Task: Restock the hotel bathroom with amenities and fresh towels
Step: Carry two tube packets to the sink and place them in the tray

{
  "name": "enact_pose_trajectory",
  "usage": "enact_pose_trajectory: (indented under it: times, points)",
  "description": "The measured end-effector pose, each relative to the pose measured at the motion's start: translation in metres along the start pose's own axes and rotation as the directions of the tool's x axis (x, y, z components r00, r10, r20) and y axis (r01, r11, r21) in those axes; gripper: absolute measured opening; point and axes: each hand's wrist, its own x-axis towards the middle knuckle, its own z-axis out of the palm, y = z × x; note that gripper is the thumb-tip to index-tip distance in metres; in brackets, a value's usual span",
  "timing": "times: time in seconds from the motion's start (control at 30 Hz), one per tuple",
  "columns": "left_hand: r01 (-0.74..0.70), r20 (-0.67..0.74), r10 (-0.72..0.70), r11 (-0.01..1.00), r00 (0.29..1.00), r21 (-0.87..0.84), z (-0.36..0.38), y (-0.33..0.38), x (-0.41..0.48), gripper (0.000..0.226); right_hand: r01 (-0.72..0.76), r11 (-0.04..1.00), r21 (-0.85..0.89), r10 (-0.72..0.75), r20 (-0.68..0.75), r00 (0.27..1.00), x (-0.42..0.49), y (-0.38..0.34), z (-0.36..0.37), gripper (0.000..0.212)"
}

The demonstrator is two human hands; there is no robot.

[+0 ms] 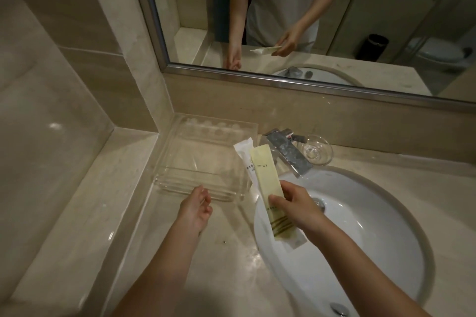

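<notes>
While the right hand point(296, 203) pinches two slim amenity sachets together, thumb on top and fingers curled beneath, the pair hangs over the left rim of the sink point(360, 226), just beside the clear tray. The yellow sachet point(265, 180) on top is a long, flat strip of pale matt paper with a saw-toothed far end and green stripes toward the near end. The white sachet point(243, 152) lies under it, fanned slightly left, with its far end showing against the tray's right wall.

The tray point(180, 183) is a shallow, square-cornered box of transparent acrylic set in the corner of the bench point(226, 252), and nothing can be made out inside it. The left hand point(197, 207) is at the tray's front wall, fingers loosely curled and gripping nothing; whether it touches the wall is unclear.

The step looks like loading the tray with toiletries, barely begun. The next move likely calls for carrying the sachets left over the low wall and laying them flat, perhaps with the left hand steadying the light, slippery tray.

Around them are polished beige stone, a boxy chrome faucet point(288, 152), a small round glass dish point(318, 149) beside it, and a metal-framed mirror point(283, 80).
</notes>
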Motion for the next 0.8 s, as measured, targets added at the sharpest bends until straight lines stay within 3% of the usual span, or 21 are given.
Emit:
enact_pose_trajectory:
  times: [0.53,0.8]
  points:
    - [0.047,-0.023,-0.05,0.991,0.998,-0.126,-0.063,-0.054,-0.059,0.011,0.005,1.0,-0.002,-0.004,0.1,0.995,-0.021,0.016,0.027,0.025]
    - [0.099,0.004,-0.099,0.994,0.995,-0.036,-0.075,-0.054,-0.082,0.012,-0.002,1.0,-0.019,0.004,0.139,0.99,-0.023,0.023,0.04,0.028]
